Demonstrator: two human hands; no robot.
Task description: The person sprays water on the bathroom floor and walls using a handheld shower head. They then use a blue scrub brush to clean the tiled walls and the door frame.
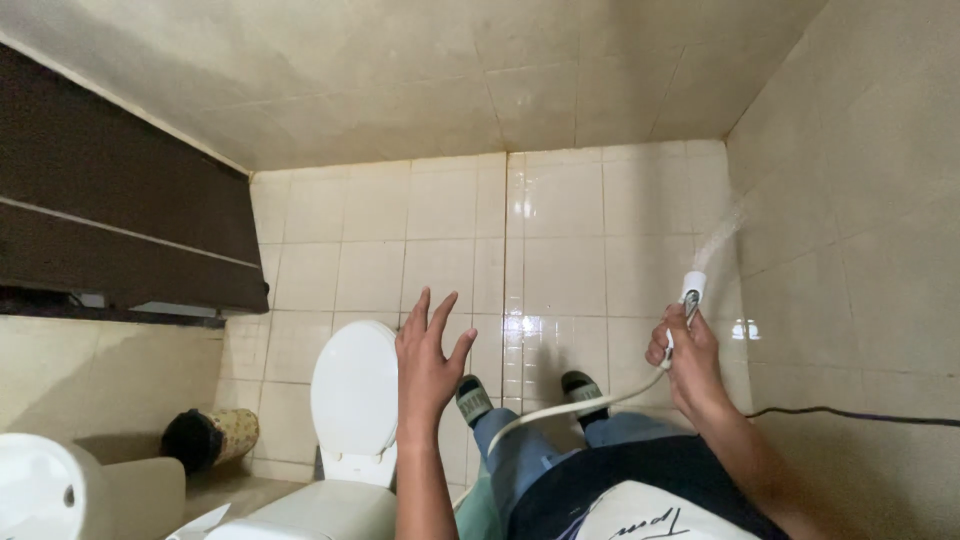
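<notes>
A white hand sprayer (691,293) on a white hose (560,408) is held upright at three o'clock, its head aimed toward one o'clock, water being sprayed onto the wall tiles.

The glossy square-tiled floor (560,250) is cream with thin darker grout lines and bright white glare spots, and the tiled wall (860,200) is the same cream in a duller tone. The closed oval plastic toilet lid (355,395) is plain white. The small handheld spray head (692,290) is white with a dark trigger patch, and its thin flexible hose (570,408) is white too. The flat wooden door (110,220) is dark brown with one pale line across it. The small round bin (212,437) has a black top and a yellowish, finely speckled body. The pair of slide sandals (528,395) is black with pale straps, above blue denim trouser legs (520,450).
</notes>
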